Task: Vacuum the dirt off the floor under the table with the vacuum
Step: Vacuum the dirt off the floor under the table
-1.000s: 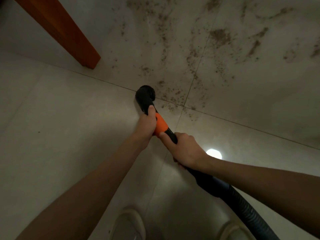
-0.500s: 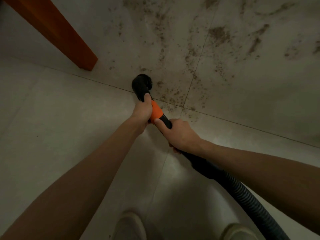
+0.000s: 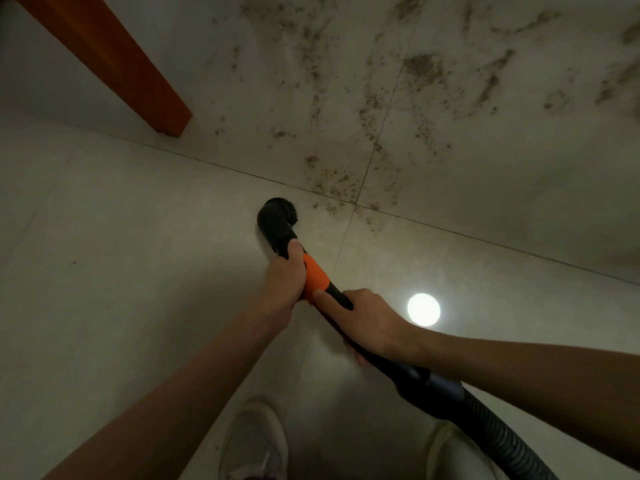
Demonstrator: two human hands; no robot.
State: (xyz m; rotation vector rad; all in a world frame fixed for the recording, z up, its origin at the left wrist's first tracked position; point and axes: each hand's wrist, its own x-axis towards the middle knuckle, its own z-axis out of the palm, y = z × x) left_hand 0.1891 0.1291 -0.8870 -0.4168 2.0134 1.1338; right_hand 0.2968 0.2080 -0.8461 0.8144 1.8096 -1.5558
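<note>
The vacuum wand is black with an orange collar (image 3: 316,276) and ends in a round black brush nozzle (image 3: 279,216) that sits low over the pale floor tile. My left hand (image 3: 284,278) grips the wand just behind the nozzle, thumb lying along the black tube. My right hand (image 3: 367,323) grips the black tube behind the collar. A ribbed hose (image 3: 498,441) runs off to the lower right. Dark dirt (image 3: 346,181) is scattered over the tiles beyond the nozzle, thickest near the grout crossing and toward the upper right.
An orange wooden table leg (image 3: 131,71) slants down at the upper left, its foot on the tile left of the dirt. A bright round light reflection (image 3: 423,309) shows on the floor right of my right hand. My two pale shoes (image 3: 254,441) stand at the bottom edge.
The nozzle has drawn back toward me from the grout line, away from the dirt patch. Both hands keep the same grip on the wand.
</note>
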